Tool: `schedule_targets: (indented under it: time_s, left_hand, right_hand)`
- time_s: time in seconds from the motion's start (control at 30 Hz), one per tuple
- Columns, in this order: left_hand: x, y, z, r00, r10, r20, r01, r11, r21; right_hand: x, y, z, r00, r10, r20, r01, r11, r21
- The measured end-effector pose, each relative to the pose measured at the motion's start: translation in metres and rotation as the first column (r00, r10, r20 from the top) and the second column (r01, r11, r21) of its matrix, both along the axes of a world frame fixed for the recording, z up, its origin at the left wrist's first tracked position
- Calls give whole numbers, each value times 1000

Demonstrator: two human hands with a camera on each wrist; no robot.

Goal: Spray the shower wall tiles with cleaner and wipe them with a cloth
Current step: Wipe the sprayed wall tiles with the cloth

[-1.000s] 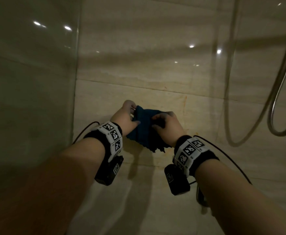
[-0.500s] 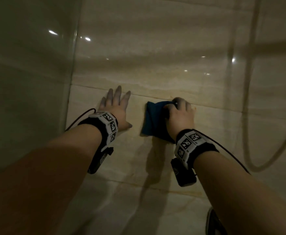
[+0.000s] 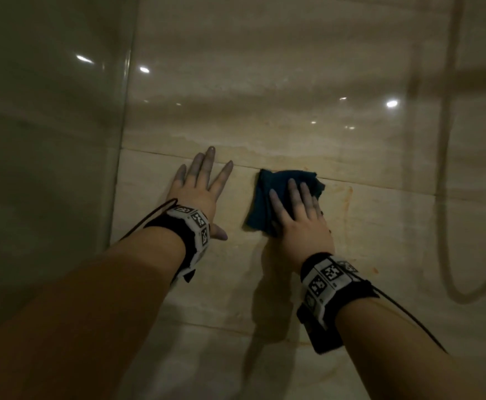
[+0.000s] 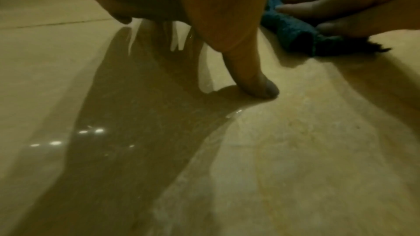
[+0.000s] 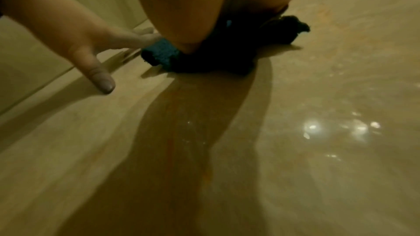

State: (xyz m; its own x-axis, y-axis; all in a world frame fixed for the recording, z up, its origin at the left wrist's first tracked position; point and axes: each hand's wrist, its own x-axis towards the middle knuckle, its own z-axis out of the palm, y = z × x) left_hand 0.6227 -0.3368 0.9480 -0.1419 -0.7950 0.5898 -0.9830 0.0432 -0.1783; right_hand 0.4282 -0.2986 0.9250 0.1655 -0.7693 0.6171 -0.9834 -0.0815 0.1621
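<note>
Cloth no longer bunched between both hands: dark blue cloth [image 3: 276,197] now pinned flat to the tiled shower wall [image 3: 293,116] mid-frame under straight-fingered right hand [image 3: 299,223]. Left hand [image 3: 198,192] freed, splayed flat on tile, holding nothing. Wiping probably starting.

The glossy beige tile wall [image 3: 265,269] takes both my hands. My left hand [image 3: 198,194] lies flat on it with fingers spread; just beside it, my right hand [image 3: 299,217] presses the folded blue cloth [image 3: 267,197] against it.
</note>
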Motion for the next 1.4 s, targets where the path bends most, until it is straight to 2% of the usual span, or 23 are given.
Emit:
schedule_targets:
  time_s: [0.13,0.3,0.4,0.53,0.7,0.83,0.97,1.13,1.4]
  left_hand:
    - [-1,4,12,999,52,4,-52,998,-21]
    - [-8,1,27,998,56,-11,-55,997,59]
    - [-8,0,26,997,72,-10,-72,995,67]
    - [-6,-6,26,996,86,-2,-86,993,80]
    - [-9,-5,25,997,70,-9,-70,996,53]
    - [-14,0,26,998,59,-33,-57,996,71]
    - [-15,2,28,997,49,-51,-44,995,92]
    - [-10,3,29,999,31,-36,-28,995,94]
    - [-7,2,26,1000,21,-15,-20,998,60]
  right_hand:
    - [5,-9,22,1000,2,-11,-3,1000,-26]
    - [12,-16,50,1000,-1,4,2,998,-66]
    - [21,-20,52,999,10,47,-5,994,-105]
    - [29,-25,28,993,21,118,-4,989,-148]
    - [31,-26,-32,990,54,131,-36,989,-141]
    - [27,-19,-47,991,-1,131,6,999,-42]
    - [23,-16,-26,993,-8,116,15,998,-63]
    - [25,-24,25,979,-21,204,52,988,-148]
    - [31,-28,28,980,1,197,36,983,-180]
